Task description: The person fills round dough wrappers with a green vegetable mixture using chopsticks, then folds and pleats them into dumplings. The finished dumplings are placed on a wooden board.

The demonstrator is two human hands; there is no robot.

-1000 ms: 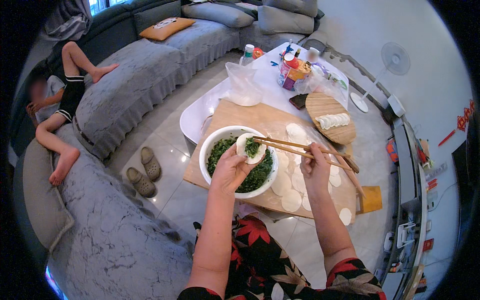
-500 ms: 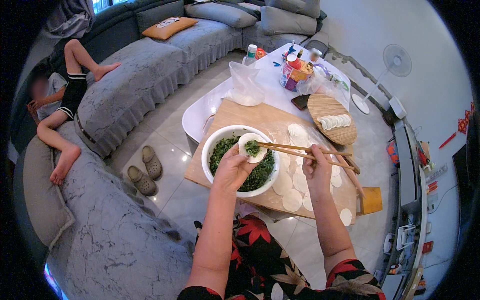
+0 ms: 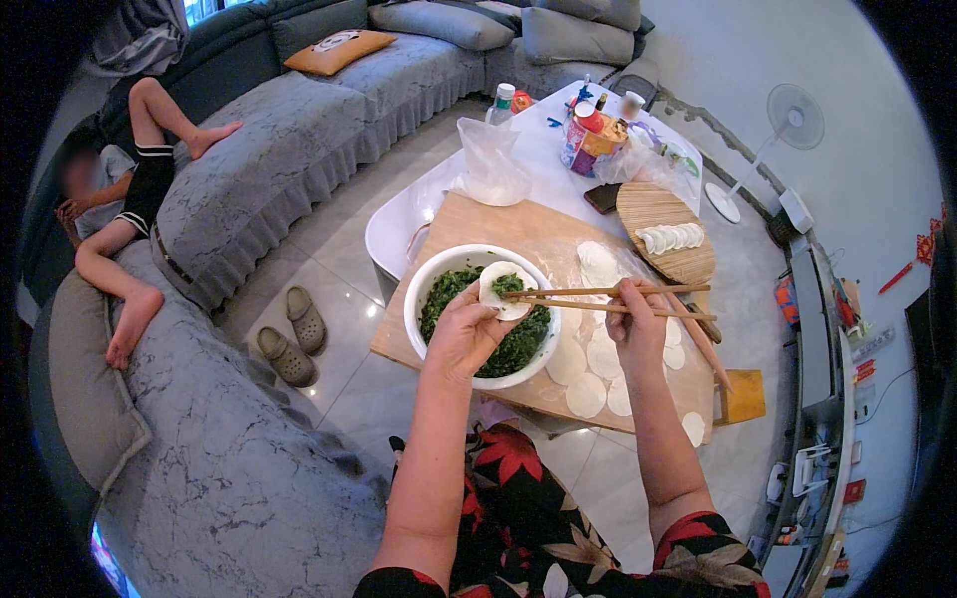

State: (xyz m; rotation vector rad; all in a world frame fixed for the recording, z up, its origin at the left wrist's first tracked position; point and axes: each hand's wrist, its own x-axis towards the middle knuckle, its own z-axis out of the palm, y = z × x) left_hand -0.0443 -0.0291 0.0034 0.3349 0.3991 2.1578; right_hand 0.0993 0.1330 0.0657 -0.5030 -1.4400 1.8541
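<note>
My left hand (image 3: 464, 334) holds a round dumpling wrapper (image 3: 494, 297) over a white bowl (image 3: 411, 317) of chopped green filling (image 3: 520, 344). A small heap of the filling lies on the wrapper. In my right hand (image 3: 636, 321) is a pair of chopsticks (image 3: 573, 295), their tips touching the heap. Flat dough wrappers (image 3: 586, 396) are spread on the wooden board (image 3: 464, 221) beneath my right hand, and some overlap. A rolling pin (image 3: 704, 349) lies at the board's right side, partly hidden by the chopsticks.
Several folded dumplings (image 3: 670, 238) sit in a row on a round slatted tray (image 3: 648, 204). Behind the board are a clear plastic bag (image 3: 490, 164) and a dark phone (image 3: 602, 198). Another person (image 3: 120, 199) reclines on the grey sofa (image 3: 269, 159). Clogs (image 3: 289, 357) stand on the floor; a fan (image 3: 795, 118) is at the right.
The chopstick tips remain at the filling on the wrapper, while the rear ends have dipped slightly and drawn closer together. Both hands stay nearly in place; the whole view has shifted slightly.
</note>
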